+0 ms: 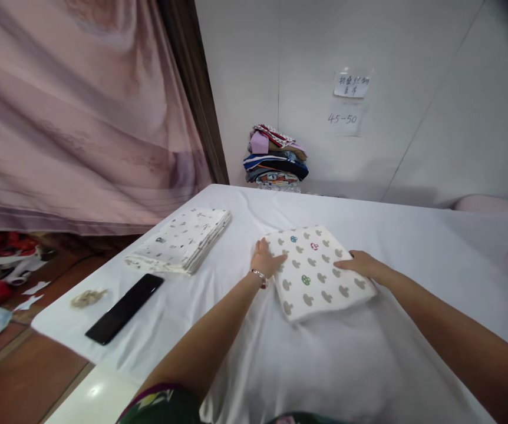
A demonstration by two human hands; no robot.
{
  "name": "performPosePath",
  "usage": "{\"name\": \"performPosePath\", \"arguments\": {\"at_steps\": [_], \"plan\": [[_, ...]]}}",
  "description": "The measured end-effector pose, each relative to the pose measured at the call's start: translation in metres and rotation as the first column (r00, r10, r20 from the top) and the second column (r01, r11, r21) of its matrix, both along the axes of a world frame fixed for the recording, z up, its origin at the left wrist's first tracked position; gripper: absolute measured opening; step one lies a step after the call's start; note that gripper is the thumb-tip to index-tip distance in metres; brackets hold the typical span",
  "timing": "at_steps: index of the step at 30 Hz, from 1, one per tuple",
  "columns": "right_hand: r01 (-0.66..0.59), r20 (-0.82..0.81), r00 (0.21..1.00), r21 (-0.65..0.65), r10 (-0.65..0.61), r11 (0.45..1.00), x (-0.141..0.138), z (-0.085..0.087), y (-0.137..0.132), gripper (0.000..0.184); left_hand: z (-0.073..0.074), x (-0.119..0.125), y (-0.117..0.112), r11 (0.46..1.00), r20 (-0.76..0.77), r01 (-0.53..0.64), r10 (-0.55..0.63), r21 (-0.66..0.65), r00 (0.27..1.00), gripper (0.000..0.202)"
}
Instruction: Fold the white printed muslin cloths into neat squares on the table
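Observation:
A folded white cloth (320, 282) with grey, blue, red and green mushroom prints lies on the white-covered table (435, 259) in front of me. My left hand (266, 260) grips its left edge, thumb on top and the other fingers along the side, partly hidden. On the opposite edge, my right hand (362, 265) pinches the cloth with the thumb above and the fingers underneath. The cloth's near right corner looks slightly raised off the table. A bracelet circles my left wrist.
To the left lies a folded white cloth stack (183, 238) with small dark prints. Nearer are a black phone-like slab (125, 309) and a small beige clump (88, 298). Folded fabrics (276, 159) are piled behind the table, against the wall. A pink curtain (81, 118) hangs at left.

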State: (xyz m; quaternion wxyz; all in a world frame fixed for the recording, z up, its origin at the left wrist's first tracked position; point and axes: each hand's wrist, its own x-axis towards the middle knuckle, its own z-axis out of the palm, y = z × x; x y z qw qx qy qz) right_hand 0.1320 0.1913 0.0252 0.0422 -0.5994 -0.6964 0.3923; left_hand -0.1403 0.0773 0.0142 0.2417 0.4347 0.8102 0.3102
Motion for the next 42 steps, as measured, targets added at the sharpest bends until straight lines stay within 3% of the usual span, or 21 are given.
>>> {"name": "performPosePath", "arguments": {"at_steps": [6,10,13,15,16,18,21,24,27,30,35,39,42], "plan": [[0.045,-0.121,0.991,-0.074,-0.054,0.996,0.024,-0.003,-0.049,0.056,0.001,0.035,-0.059,0.995,0.115,0.086,-0.092,0.057,0.989,0.086],[0.08,-0.252,0.962,-0.11,-0.105,0.991,0.043,-0.007,-0.084,0.053,-0.001,0.044,-0.08,0.994,0.139,0.077,-0.087,0.076,0.986,0.077],[0.06,-0.318,0.946,-0.026,-0.065,0.998,0.051,-0.009,-0.1,0.053,-0.006,0.043,-0.082,0.989,0.188,0.069,-0.093,0.131,0.978,0.067],[0.086,-0.265,0.963,0.122,-0.051,0.989,0.052,-0.009,-0.11,0.054,-0.01,0.042,-0.083,0.985,0.21,0.062,-0.095,0.161,0.973,0.062],[0.101,-0.216,0.975,0.239,-0.048,0.966,0.051,-0.01,-0.115,0.054,-0.012,0.043,-0.084,0.984,0.216,0.051,-0.087,0.17,0.973,0.061],[0.095,-0.139,0.99,0.492,-0.03,0.865,0.047,-0.009,-0.128,0.052,-0.016,0.044,-0.088,0.979,0.216,0.029,-0.073,0.202,0.974,0.059],[-0.032,-0.121,0.979,0.706,0.165,0.708,0.036,-0.008,-0.151,0.041,-0.017,0.046,-0.101,0.956,0.167,0.032,-0.084,0.292,0.982,0.043],[-0.232,-0.068,0.909,0.736,0.411,0.636,0.022,-0.003,-0.167,0.033,-0.013,0.049,-0.119,0.919,0.022,0.097,-0.114,0.382,0.993,0.026],[-0.401,0.007,0.82,0.721,0.573,0.565,0.009,0.003,-0.172,0.029,-0.009,0.05,-0.134,0.888,-0.13,0.236,-0.2,0.394,0.971,0.025],[-0.499,0.076,0.754,0.712,0.652,0.494,-0.001,0.008,-0.17,0.027,-0.009,0.05,-0.142,0.864,-0.248,0.376,-0.304,0.335,0.92,0.033],[-0.548,0.154,0.728,0.717,0.668,0.431,-0.005,0.001,-0.171,0.027,-0.009,0.051,-0.146,0.824,-0.364,0.47,-0.352,0.318,0.862,0.025],[-0.522,0.154,0.733,0.751,0.662,0.404,0.0,-0.014,-0.171,0.031,-0.005,0.053,-0.146,0.814,-0.325,0.452,-0.344,0.363,0.881,0.023],[-0.538,0.165,0.724,0.743,0.67,0.398,0.003,-0.02,-0.168,0.032,-0.002,0.051,-0.132,0.886,-0.193,0.284,-0.227,0.366,0.955,0.031]]}}
